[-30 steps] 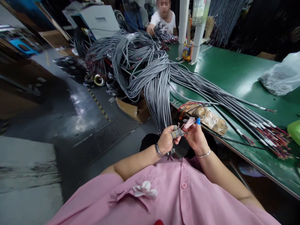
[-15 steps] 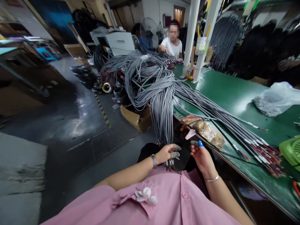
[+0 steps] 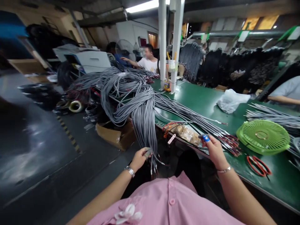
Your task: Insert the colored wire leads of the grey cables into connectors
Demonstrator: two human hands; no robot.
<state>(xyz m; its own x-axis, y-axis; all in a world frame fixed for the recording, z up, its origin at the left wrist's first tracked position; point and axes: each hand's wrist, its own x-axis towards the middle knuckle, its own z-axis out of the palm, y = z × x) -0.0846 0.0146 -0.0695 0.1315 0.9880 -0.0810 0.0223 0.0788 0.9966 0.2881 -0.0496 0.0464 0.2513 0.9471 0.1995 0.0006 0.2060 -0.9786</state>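
Note:
A thick bundle of grey cables [image 3: 143, 125] hangs over the table's near edge, its stripped ends with white sleeves pointing down in front of my lap. My left hand [image 3: 140, 158], with grey finger covers, is curled round cables at the left side of this bundle, near the lower ends. Away from the bundle, my right hand [image 3: 216, 153] hovers by the table edge with thumb and finger together. It wears a blue cover on one fingertip; anything pinched there is too small to make out. Just left of it lies a brown tape-wrapped block [image 3: 184, 132].
More cables lie along the green table [image 3: 194, 93], red wire ends to the right. Beyond are a green basket [image 3: 263, 136], red-handled pliers [image 3: 257, 165] and a plastic bag [image 3: 231, 100]. A cardboard box [image 3: 114, 136] sits on the floor. A co-worker [image 3: 148, 61] is behind the table.
The view has swung right. My left hand has closed on the hanging cables, while my right hand has moved right, away from them. The co-worker at the back now stretches an arm out.

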